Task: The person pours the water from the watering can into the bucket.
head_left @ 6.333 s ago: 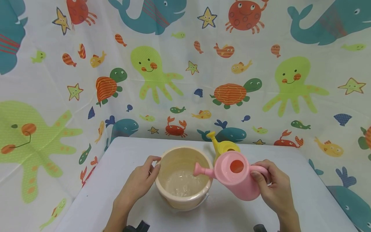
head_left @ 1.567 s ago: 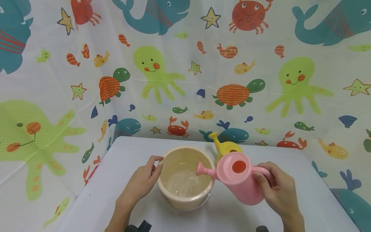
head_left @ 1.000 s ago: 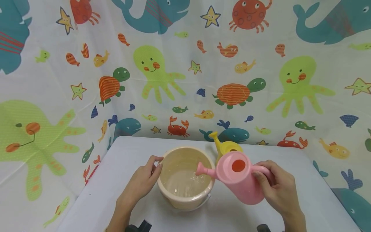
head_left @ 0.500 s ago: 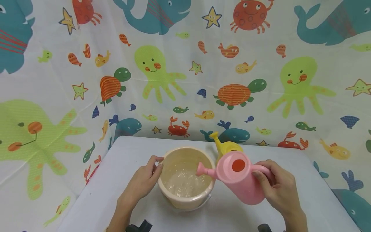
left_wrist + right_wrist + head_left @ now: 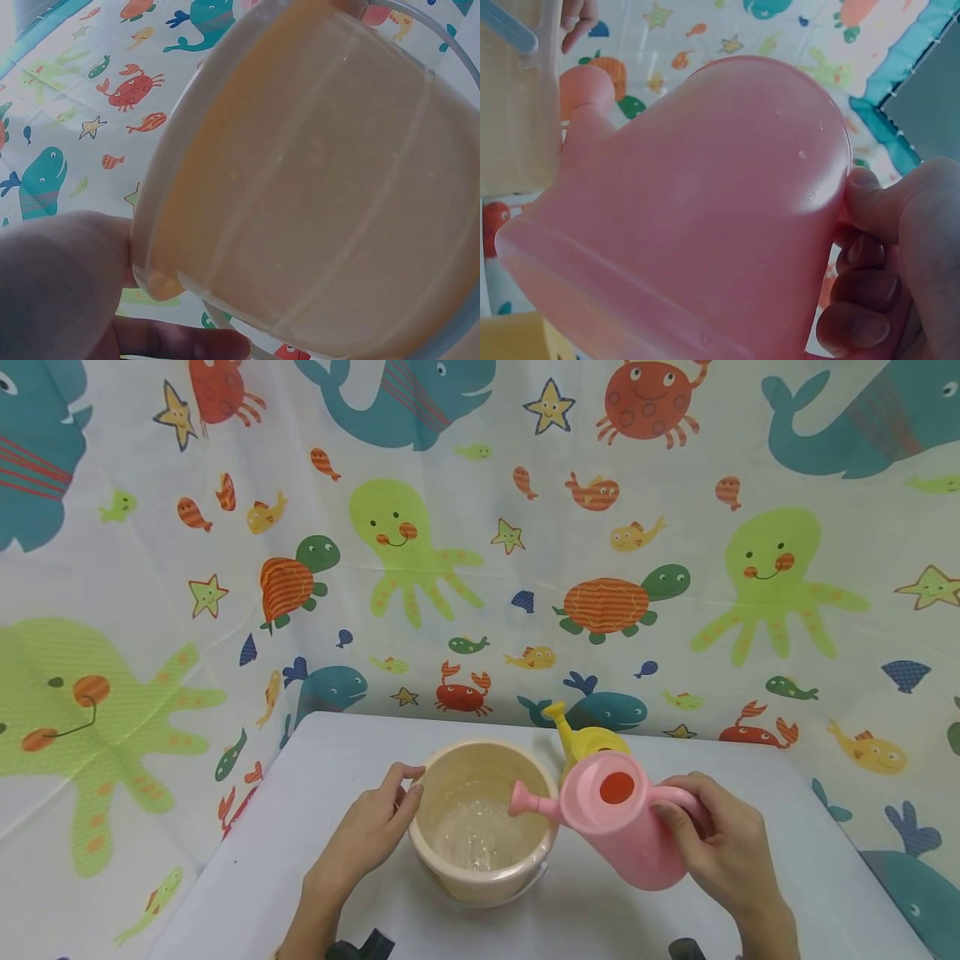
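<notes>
A cream plastic bucket [image 5: 480, 883] with water [image 5: 480, 835] in it stands on the white table. My left hand [image 5: 366, 827] grips its left rim; the left wrist view has the thumb at the rim and a finger lower by the bucket handle [image 5: 217, 315]. In my right hand [image 5: 723, 839] is a pink watering can [image 5: 637, 852], held by its handle and tipped left. Its spout head [image 5: 519, 798] reaches over the bucket's right rim. Ripples show on the water. The right wrist view shows fingers [image 5: 862, 292] curled round the can's handle.
Behind the pink can, a yellow watering can [image 5: 596, 740] stands on the table [image 5: 315, 752], partly hidden. A white curtain [image 5: 420, 685] printed with sea animals hangs along the back and sides. The bucket's carrying handle [image 5: 532, 881] hangs down at its right side.
Both hands keep their places on the bucket and the pink can. The water's surface, nearly smooth a second ago, is rippled now. The head view has shifted very slightly.
</notes>
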A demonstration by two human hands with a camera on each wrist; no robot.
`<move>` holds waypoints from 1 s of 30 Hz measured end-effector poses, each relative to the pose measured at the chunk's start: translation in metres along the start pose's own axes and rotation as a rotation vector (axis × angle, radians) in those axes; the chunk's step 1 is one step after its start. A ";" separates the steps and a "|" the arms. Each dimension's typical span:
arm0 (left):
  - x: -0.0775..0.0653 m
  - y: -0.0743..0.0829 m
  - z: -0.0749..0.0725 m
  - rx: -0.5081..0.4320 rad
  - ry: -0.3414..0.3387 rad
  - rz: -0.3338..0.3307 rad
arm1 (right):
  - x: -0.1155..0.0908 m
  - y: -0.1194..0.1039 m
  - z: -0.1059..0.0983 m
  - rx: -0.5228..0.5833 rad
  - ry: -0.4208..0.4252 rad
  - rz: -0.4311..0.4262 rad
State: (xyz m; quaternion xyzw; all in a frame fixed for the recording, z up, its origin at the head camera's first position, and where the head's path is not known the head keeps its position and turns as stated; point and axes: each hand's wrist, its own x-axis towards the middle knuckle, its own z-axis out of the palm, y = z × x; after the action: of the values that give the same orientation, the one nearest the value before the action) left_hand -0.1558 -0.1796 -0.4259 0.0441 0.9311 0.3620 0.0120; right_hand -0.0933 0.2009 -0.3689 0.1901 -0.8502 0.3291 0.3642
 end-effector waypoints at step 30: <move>0.000 -0.001 0.000 -0.001 0.000 0.013 | 0.005 -0.003 -0.003 -0.008 -0.030 -0.029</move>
State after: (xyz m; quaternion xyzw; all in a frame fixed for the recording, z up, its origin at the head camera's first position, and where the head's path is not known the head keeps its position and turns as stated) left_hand -0.1560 -0.1803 -0.4261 0.0503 0.9306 0.3626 0.0096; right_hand -0.0935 0.2004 -0.3618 0.2059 -0.8541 0.3175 0.3569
